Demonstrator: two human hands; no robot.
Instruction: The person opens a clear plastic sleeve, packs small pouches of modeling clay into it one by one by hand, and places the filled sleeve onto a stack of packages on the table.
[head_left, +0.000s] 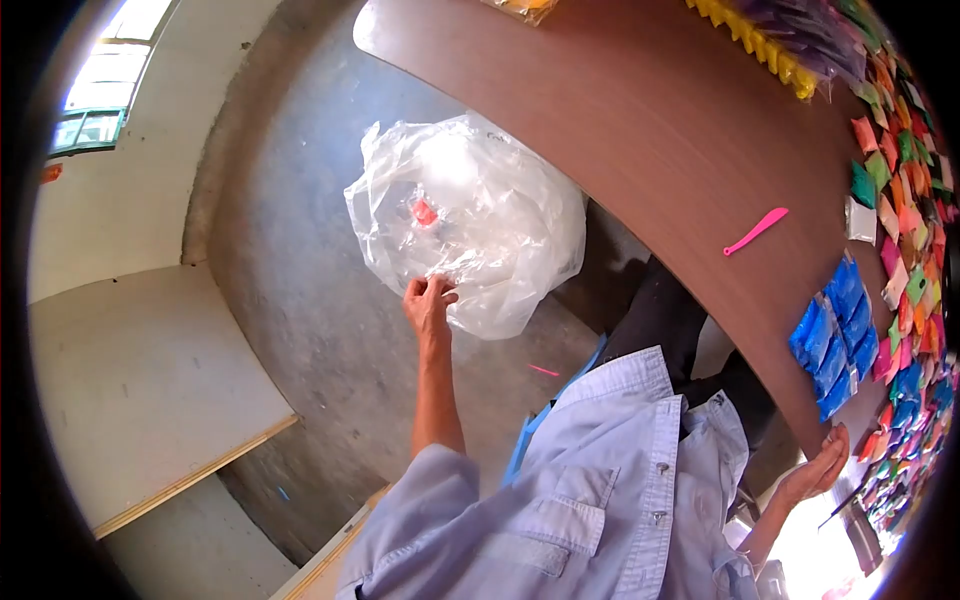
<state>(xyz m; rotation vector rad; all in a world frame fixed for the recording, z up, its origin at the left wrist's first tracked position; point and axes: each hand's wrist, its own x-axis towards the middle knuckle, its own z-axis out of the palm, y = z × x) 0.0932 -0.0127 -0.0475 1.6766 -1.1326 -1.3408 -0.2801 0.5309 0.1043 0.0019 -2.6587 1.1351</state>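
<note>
A large clear plastic bag stands puffed out beside the table, with a small red piece showing in it. My left hand is at the bag's near rim, fingers pinched together on the plastic. On the right, my right hand is by the table's edge, its fingers stretched out and nothing visible in them. Closest to it are several blue packets laid side by side on the table. A pink plastic knife-like tool lies on the tabletop farther up.
The brown table curves along my right side. Many small coloured packets cover its far side, with yellow and purple packs at the top. Pale wooden boards stand at left. A blue chair edge shows beside me.
</note>
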